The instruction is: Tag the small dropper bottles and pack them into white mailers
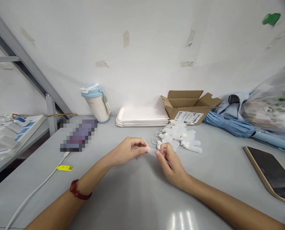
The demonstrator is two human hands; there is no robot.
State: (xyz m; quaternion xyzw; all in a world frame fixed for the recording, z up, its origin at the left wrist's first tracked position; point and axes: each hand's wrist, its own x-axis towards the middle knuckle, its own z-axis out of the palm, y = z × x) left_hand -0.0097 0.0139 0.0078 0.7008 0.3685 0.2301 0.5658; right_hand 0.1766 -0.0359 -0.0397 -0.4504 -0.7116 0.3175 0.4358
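Over the middle of the grey table (137, 198), my left hand (129, 150) and my right hand (169, 161) meet, both pinching one small clear plastic piece (152, 151) between their fingertips. My left wrist wears a dark red bead bracelet (78, 191). Just beyond my right hand lies a pile of small white plastic parts with thin cords (178, 137).
A stack of white trays (142, 117), an open cardboard box (190, 107) and a pale blue lidded cup (96, 103) stand by the wall. A phone on a white cable (78, 135) lies left; another dark phone (273, 174) right. Blue umbrella (230, 126) and plastic bags back right.
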